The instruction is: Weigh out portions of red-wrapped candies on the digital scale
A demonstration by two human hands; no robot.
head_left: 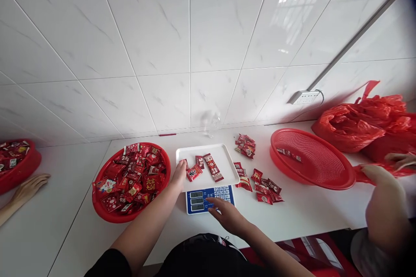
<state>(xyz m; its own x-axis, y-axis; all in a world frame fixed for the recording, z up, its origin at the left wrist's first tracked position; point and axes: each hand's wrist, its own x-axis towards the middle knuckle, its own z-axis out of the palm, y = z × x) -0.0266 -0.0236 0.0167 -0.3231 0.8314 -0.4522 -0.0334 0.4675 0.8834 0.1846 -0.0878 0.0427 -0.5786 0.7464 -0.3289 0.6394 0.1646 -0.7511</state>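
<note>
A digital scale [210,199] with a blue panel and a white weighing tray [232,172] stands in front of me. On the tray lie a long red snack packet [213,167] and smaller red packets [194,172]. My left hand [178,177] is at the tray's left edge, its fingers closed at a small red packet [185,163]; the hand hides part of it. Over the scale's keys hovers my right hand [228,215], fingers apart and holding nothing. Loose red packets [267,191] lie in small groups right of the scale.
Left of the scale, a red basket [97,201] is full of red packets. A tilted red basket [312,160] at right holds a few. Red plastic bags [351,121] and another person's hands [377,175] are far right. At far left are another basket [34,156] and hand [30,188].
</note>
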